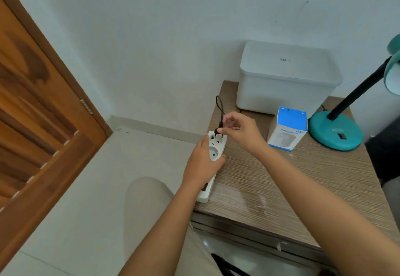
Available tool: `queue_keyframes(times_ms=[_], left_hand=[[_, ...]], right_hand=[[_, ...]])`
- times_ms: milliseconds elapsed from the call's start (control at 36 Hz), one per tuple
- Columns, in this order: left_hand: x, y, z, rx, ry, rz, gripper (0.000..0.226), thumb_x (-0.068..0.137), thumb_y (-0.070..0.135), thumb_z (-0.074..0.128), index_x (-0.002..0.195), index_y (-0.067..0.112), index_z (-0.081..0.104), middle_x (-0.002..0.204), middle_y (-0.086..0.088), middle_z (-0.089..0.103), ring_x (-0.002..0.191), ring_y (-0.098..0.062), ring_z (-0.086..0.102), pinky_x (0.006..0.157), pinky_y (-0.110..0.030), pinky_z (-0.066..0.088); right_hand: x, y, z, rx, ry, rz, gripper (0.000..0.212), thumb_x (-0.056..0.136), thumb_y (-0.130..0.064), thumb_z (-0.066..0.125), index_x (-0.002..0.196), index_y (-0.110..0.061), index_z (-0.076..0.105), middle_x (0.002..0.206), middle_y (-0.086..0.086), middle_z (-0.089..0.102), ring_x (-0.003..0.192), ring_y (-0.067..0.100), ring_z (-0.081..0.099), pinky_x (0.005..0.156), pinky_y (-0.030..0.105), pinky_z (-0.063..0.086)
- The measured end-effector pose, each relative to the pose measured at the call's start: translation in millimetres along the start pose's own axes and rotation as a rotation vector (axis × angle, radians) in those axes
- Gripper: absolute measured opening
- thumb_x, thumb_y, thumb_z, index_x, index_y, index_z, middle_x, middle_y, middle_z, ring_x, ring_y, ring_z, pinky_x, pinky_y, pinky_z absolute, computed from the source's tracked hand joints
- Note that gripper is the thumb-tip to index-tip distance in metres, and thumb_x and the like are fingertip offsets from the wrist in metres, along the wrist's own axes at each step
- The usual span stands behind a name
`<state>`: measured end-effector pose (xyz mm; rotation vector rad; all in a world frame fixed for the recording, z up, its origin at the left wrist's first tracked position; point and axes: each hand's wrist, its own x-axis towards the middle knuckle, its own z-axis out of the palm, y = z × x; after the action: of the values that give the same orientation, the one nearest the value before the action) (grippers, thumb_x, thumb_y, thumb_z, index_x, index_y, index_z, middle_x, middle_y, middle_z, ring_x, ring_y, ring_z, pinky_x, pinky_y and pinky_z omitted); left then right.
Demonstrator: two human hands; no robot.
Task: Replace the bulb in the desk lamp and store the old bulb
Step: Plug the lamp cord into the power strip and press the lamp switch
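Observation:
A teal desk lamp (335, 131) stands at the table's far right; its black neck rises to a teal shade cut off by the frame edge. Its black cord loops over to a black plug (217, 131). My right hand (240, 131) pinches that plug, whose prongs sit at the top socket of a white power strip (215, 150). My left hand (203, 164) grips the strip at the table's left edge. A blue and white humidifier box (289, 128) stands beside the lamp base. No bulb is visible.
A white lidded plastic bin (285, 76) sits at the back of the wood-grain table (281, 189), against the white wall. A brown wooden door (36, 124) fills the left. Pale tiled floor lies below, and my knee shows beside the table.

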<state>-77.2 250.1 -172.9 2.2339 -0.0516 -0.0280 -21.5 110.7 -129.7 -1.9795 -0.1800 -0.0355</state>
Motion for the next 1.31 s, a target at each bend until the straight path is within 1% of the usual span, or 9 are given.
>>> queue_keyframes(times_ms=[222,528,639,722,806,889,1000,1167,1306], left_hand=[[2,-3,1,-0.060,0.015,0.008,0.056,0.078,0.033,0.066,0.128,0.024,0.045,0.106,0.004,0.057,0.096,-0.013,0.055,0.076,-0.026,0.047],[2,-2,0,-0.082,0.023,0.019,0.065,0.079,0.029,0.069,0.137,0.021,0.040,0.105,0.009,0.051,0.099,-0.010,0.051,0.078,-0.022,0.039],[1,-2,-1,-0.085,0.026,0.019,0.063,0.079,0.028,0.069,0.135,0.022,0.041,0.104,0.010,0.050,0.100,-0.010,0.051,0.079,-0.022,0.039],[1,-2,0,-0.091,0.027,0.022,0.062,0.079,0.027,0.069,0.134,0.020,0.042,0.105,0.011,0.049,0.100,-0.009,0.050,0.080,-0.022,0.038],[2,-3,-1,-0.097,0.026,0.020,0.063,0.079,0.026,0.070,0.135,0.017,0.042,0.108,0.009,0.048,0.099,-0.005,0.045,0.081,-0.022,0.037],[2,-3,0,-0.098,0.025,0.020,0.061,0.078,0.029,0.070,0.132,0.022,0.043,0.105,0.010,0.053,0.098,-0.008,0.052,0.078,-0.023,0.042],[4,-5,0,-0.099,0.025,0.017,0.060,0.076,0.032,0.069,0.130,0.028,0.043,0.103,0.006,0.058,0.096,-0.011,0.056,0.078,-0.026,0.048],[4,-5,0,-0.091,0.031,0.027,0.051,0.076,0.029,0.069,0.122,0.026,0.047,0.098,0.006,0.057,0.090,-0.010,0.055,0.074,-0.026,0.047],[2,-2,0,-0.058,0.034,0.022,0.056,0.077,0.028,0.068,0.128,0.022,0.044,0.102,0.003,0.056,0.094,-0.014,0.055,0.074,-0.024,0.044]], right_hand=[[3,9,6,-0.090,-0.110,-0.012,0.019,0.072,-0.005,0.075,0.081,-0.014,0.061,0.080,0.003,0.065,0.076,0.011,0.062,0.070,0.004,0.045],[8,11,4,-0.166,-0.246,-0.057,0.015,0.076,-0.004,0.070,0.091,-0.005,0.066,0.088,0.001,0.066,0.091,0.010,0.061,0.083,0.017,0.050],[12,8,0,-0.204,-0.327,-0.045,0.013,0.074,-0.003,0.072,0.084,-0.006,0.064,0.093,0.010,0.069,0.096,0.018,0.064,0.088,0.028,0.052],[14,5,-1,-0.196,-0.402,-0.012,0.017,0.073,0.002,0.072,0.081,-0.011,0.063,0.095,0.013,0.070,0.096,0.019,0.066,0.086,0.025,0.053],[14,3,-1,-0.209,-0.386,-0.005,0.014,0.073,0.000,0.073,0.081,-0.007,0.064,0.095,0.014,0.070,0.096,0.020,0.066,0.083,0.019,0.053],[11,2,1,-0.184,-0.344,-0.010,0.015,0.073,-0.006,0.074,0.076,-0.018,0.065,0.084,0.003,0.068,0.087,0.014,0.065,0.083,0.022,0.055],[5,3,6,-0.130,-0.208,-0.031,0.009,0.075,-0.016,0.075,0.076,-0.020,0.067,0.073,-0.009,0.064,0.071,-0.001,0.059,0.072,0.009,0.049],[0,7,16,-0.179,-0.093,-0.008,0.006,0.073,-0.011,0.075,0.073,-0.013,0.070,0.073,0.000,0.067,0.072,0.009,0.061,0.073,0.013,0.049],[-4,5,18,-0.228,-0.067,-0.007,0.005,0.074,-0.010,0.074,0.078,-0.006,0.072,0.079,0.007,0.072,0.074,0.008,0.061,0.073,0.014,0.048]])
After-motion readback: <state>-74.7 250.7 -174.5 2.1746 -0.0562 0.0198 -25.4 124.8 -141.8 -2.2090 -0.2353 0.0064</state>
